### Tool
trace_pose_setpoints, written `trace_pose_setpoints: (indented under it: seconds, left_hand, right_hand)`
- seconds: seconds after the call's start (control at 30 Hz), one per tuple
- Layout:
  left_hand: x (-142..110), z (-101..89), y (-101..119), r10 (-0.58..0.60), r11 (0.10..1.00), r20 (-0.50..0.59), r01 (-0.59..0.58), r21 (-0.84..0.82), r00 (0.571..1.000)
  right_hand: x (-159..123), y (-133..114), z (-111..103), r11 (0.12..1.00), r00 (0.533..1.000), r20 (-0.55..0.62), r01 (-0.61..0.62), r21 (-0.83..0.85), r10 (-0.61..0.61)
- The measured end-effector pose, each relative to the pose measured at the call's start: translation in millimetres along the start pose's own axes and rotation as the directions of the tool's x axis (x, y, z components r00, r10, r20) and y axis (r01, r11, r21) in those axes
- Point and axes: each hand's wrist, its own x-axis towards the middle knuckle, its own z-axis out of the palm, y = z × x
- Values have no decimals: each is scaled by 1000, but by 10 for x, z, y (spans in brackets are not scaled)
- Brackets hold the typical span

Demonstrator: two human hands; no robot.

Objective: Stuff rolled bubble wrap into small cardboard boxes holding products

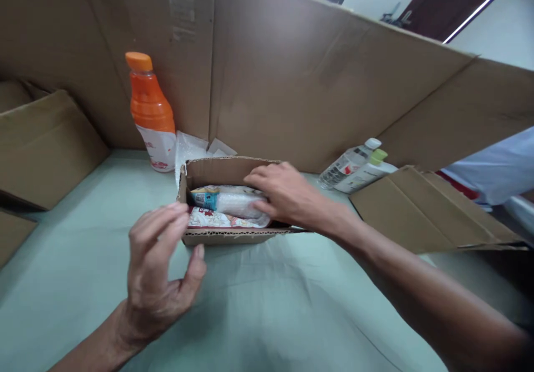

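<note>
A small open cardboard box [233,238] sits on the pale green surface in front of me. Inside it lie a bubble-wrapped item [236,202] with a blue label at its left end and, nearer me, a white and red printed packet [217,219]. My right hand [287,194] reaches over the box's right end. Its thumb lies at the wrapped item while the fingers stretch above it, apart from the thumb. Beside the box's left front corner is my left hand [161,266], fingers spread from the thumb and nothing held.
An orange drink bottle [152,110] stands behind left, near clear bubble wrap [189,147]. Two tilted bottles, one clear [346,166] and one white with a green cap [365,174], are behind right. Cardboard boxes flank both sides [50,144]; a tall cardboard wall [292,72] closes the back.
</note>
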Motion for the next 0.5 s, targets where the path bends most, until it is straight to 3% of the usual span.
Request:
trace_pose_setpoints:
  seconds: [0.03,0.07,0.13,0.23,0.3,0.37,0.43,0.5]
  left_hand:
    - [-2,-29,-17,-74,997,-42,73,-24,996]
    - [-9,-60,-41,-159,986,-59,155,-62,986]
    - [-47,-113,-109,-339,930,-4,334,-155,941]
    - [-190,-130,-225,-551,778,200,586,-227,810]
    - [-312,-95,-277,-629,669,316,702,-246,710]
    - [-401,-45,-290,-664,574,400,774,-268,632]
    - [-424,10,-258,-686,526,418,803,-282,596]
    - [-388,76,-171,-704,527,386,803,-279,596]
  right_hand:
    - [-176,78,-21,997,984,-172,-42,60,52]
    - [-373,163,-12,985,934,-328,-102,142,144]
    - [-785,327,125,912,800,-473,-214,350,370]
    - [-1241,406,590,699,710,-317,-339,629,629]
    - [-1331,260,929,580,751,-165,-331,744,640]
    - [-1246,7,1166,520,819,-106,-252,816,563]
    - [-1073,-214,1263,469,858,-99,-175,866,504]
    - [-967,-302,1258,434,846,-95,-169,885,524]
